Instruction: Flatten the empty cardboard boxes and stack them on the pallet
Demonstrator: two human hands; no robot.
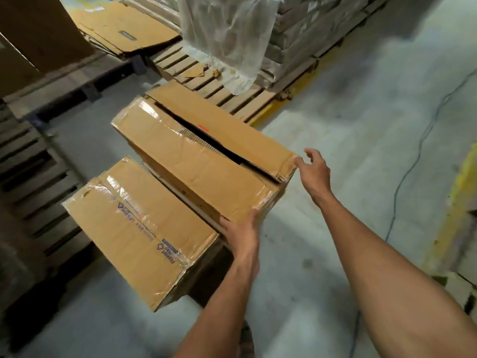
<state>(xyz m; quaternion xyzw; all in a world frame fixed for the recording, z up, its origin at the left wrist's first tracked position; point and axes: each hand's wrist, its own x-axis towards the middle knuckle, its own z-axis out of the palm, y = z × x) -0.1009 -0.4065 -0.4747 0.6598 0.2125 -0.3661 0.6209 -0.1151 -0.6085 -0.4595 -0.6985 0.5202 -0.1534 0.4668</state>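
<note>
Two boxes on the floor (335, 120), side by side & touching. The far box (196, 156) sits higher and tilted; can't tell if it leans on the near box (139, 228). Far box top seam is split, w/ a dark gap btwn the flaps. The near box is taped up.

Left grip (242, 233) is pressed on the near-end corner of the far box, fingers mostly straight, thumb spread along the edge, holding nothing. Right grip (316, 171) is wide, fingers spread, thumb tip at or just touching the torn flap corner on the far box's right end.

Handling, my guess: empty, so light. Board is creased & soft at the corners, so it'll buckle if squeezed mid-panel. Glossy tape (144, 112) looks slippery, so avoid it. Torn flap corner prob. rips further if pulled hard. Better hold is the two end edges near the corners, or fingers into the split seam to pull the flaps apart before collapsing it.

Flat cardboard (124, 29) already lies on a pallet (64, 81) beyond the boxes, prob. the stacking spot. A second pallet (206, 81) carries a plastic-wrapped load (232, 34).
</note>
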